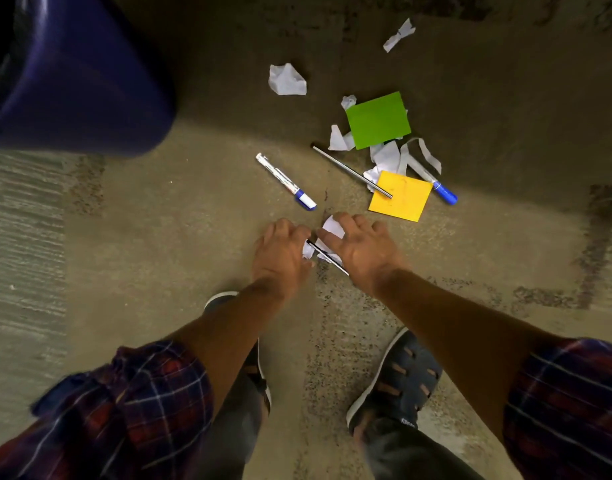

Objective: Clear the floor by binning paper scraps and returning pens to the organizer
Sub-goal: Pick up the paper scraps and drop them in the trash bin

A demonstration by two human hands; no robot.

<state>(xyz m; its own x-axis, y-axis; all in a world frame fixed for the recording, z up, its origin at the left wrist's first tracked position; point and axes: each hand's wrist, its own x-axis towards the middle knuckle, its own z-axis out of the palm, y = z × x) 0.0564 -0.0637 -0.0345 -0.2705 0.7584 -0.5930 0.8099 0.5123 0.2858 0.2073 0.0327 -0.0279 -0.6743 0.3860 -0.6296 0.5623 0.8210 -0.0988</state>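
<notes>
Left hand: the left hand (pixel 280 252) was low over the floor (pixel 159 237), palm down, fingers curled; its fingertips touched a white paper scrap (pixel 332 230). Whether it really gripped the scrap, I could not tell.
Right hand: the right hand (pixel 361 249) was just beside the left one, fingers spread and bent, resting on the same scrap. A firm grip was not visible.
Thin pen: a dark thin pen (pixel 327 257) lay across the scrap between the two hands, its lower end hidden under the right wrist.
White marker: a white marker with blue cap (pixel 285 181) lay on the floor just above the hands, free.
Other pens: a slim silver pen (pixel 351 171) lay with its tip on a yellow note (pixel 401 199); a second blue-capped marker (pixel 443 192) lay to the right of this note, partly under paper strips.
Papers: a green note (pixel 377 119) lay over torn white pieces; a crumpled white ball (pixel 286 79) and a small twisted scrap (pixel 398 34) lay farther away, apart from the pile.
Bin: a dark blue bin (pixel 83 84) stood at the upper left, well apart from the hands.
Person: plaid sleeves were rolled up; two dark shoes stood below the arms.
</notes>
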